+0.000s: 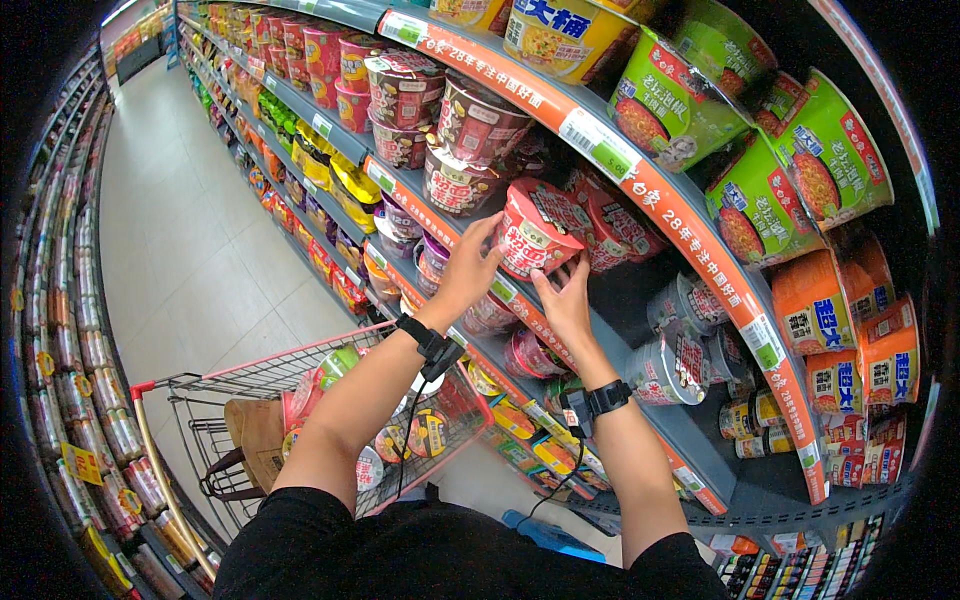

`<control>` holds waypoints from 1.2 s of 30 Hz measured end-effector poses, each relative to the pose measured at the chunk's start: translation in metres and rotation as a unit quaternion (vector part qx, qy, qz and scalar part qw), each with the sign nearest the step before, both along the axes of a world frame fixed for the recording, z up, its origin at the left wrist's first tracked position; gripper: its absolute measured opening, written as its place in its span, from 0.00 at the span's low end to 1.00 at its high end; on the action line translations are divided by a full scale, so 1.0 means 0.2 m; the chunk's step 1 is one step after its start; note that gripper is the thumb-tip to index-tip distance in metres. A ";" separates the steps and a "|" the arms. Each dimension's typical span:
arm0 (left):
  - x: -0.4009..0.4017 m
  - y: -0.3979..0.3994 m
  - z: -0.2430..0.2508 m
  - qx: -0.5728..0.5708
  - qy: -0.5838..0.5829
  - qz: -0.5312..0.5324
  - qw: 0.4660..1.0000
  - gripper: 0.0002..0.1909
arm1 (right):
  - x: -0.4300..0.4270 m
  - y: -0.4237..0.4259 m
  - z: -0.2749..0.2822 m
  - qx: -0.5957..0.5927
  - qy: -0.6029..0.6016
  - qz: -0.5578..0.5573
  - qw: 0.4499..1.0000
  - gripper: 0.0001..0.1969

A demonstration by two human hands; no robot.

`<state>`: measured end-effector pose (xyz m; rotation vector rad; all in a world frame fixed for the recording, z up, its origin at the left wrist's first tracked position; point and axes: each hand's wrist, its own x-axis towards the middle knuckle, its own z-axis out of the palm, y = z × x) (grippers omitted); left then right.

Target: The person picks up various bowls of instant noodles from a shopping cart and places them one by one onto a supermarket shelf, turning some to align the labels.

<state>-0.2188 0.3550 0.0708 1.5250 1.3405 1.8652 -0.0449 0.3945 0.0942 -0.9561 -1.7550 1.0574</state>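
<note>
A pink instant noodle cup (531, 244) is tilted at the front of a middle shelf, between my two hands. My left hand (474, 261) grips its left side, fingers partly behind it. On its lower right, my right hand (564, 294) holds it with thumb and fingers. More red noodle cups (622, 225) sit just behind it, deeper on the shelf. To its left are stacked brown noodle cups (457, 180). Grey noodle cups (671, 367) stand and lean to the right of my right hand.
A wire shopping cart (300, 356) with pink edges stands at my left, holding several noodle bowls (391, 442) and a brown bag (255, 435). Green noodle buckets (667, 112) and orange ones (814, 300) fill the upper shelf. An orange price strip (675, 210) edges that shelf. A tiled aisle (195, 247) runs away leftward.
</note>
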 end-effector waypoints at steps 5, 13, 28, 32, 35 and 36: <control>-0.03 0.05 -0.03 -0.025 0.028 0.067 0.997 0.23 | -0.04 0.02 0.01 0.046 -0.050 0.004 0.998 0.48; -0.03 0.06 0.00 -0.046 0.045 0.095 0.993 0.23 | -0.08 0.07 0.02 0.089 -0.108 -0.016 0.990 0.47; -0.21 -0.73 -0.48 -0.183 -0.106 -0.031 0.977 0.15 | 0.15 -0.55 -0.06 0.084 0.008 0.003 0.996 0.21; -0.39 -1.31 -1.06 -0.330 -0.121 0.084 0.932 0.11 | 0.33 -0.80 -0.43 -0.036 -0.130 0.091 0.987 0.10; -0.43 -1.68 -1.34 -0.402 -0.146 0.158 0.890 0.10 | 0.48 -0.92 -0.77 -0.188 -0.173 0.075 0.964 0.08; -0.45 -1.85 -1.48 -0.406 -0.179 0.173 0.879 0.10 | 0.48 -0.98 -0.85 -0.229 -0.155 0.090 0.957 0.08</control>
